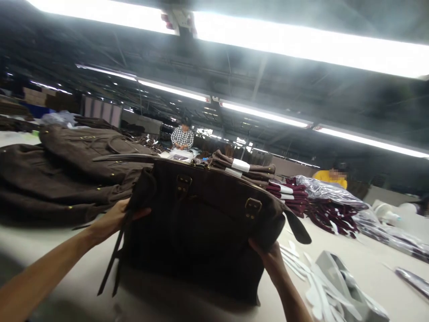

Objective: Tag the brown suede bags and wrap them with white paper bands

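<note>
Bag (208, 223), dark brown, stands upright at the centre, between the two hands and touching both. Its long axis runs left to right, tipping a little lower toward the right. Left hand (117, 219) has its grip clamped on the left end, thumb along the near side; right hand (268, 255) has its grip clamped on the right end, lower down. Neither hand is nearer, since both are in contact; the fingers behind the bag are hidden. Dark shade at the base hides whether it rests on the surface (372, 257) or is held above.

Along the top runs the zip (167, 157), with a tab (297, 228) hanging off the right end. A strap (111, 266) dangles below the left hand. Left and beyond lies a brown pile (77, 179); far right, maroon bundles (288, 193). White strips (317, 293) and a grey holder (346, 286) lie near, right of the right hand.
</note>
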Demonstrator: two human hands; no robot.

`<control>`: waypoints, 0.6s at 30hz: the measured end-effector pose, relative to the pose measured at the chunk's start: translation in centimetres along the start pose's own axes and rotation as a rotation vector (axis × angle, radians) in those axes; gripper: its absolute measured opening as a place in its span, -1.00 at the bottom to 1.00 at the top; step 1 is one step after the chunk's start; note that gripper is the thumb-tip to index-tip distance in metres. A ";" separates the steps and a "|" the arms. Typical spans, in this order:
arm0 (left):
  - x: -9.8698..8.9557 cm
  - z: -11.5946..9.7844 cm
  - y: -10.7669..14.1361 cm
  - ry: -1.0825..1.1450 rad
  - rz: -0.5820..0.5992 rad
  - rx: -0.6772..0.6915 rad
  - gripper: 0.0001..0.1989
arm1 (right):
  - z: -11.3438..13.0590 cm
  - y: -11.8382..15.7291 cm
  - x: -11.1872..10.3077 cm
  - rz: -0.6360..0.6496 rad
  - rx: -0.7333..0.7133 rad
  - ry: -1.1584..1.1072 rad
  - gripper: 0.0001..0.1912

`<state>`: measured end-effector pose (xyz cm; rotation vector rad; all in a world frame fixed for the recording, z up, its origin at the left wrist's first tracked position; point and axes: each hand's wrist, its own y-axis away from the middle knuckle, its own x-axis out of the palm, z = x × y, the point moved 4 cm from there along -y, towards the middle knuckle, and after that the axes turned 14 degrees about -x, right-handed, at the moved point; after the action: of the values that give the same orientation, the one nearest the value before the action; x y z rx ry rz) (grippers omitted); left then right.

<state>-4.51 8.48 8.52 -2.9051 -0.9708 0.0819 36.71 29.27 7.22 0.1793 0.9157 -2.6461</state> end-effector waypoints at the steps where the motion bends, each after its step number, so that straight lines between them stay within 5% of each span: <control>1: 0.0 0.4 -0.1 0.037 0.030 0.005 -0.38 | -0.6 0.6 0.0 0.012 0.004 -0.003 -0.42; 5: -0.1 2.1 -0.1 0.061 -0.026 -0.029 -0.55 | -3.7 3.3 0.9 0.128 0.046 0.048 -0.31; 8: 0.1 2.9 0.2 0.101 -0.046 -0.050 -0.54 | -6.4 4.8 1.1 0.040 0.048 0.157 -0.37; 12: 0.0 3.1 0.5 0.166 -0.071 -0.074 -0.48 | -8.7 5.5 0.8 -0.048 -0.166 0.305 -0.49; 18: -0.5 2.7 1.1 0.194 -0.111 -0.072 -0.55 | -6.8 5.7 1.1 -0.099 -0.185 0.258 -0.56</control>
<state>-4.43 7.49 5.72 -2.8469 -1.1186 -0.2409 37.71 28.98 -1.65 0.4479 1.2762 -2.6495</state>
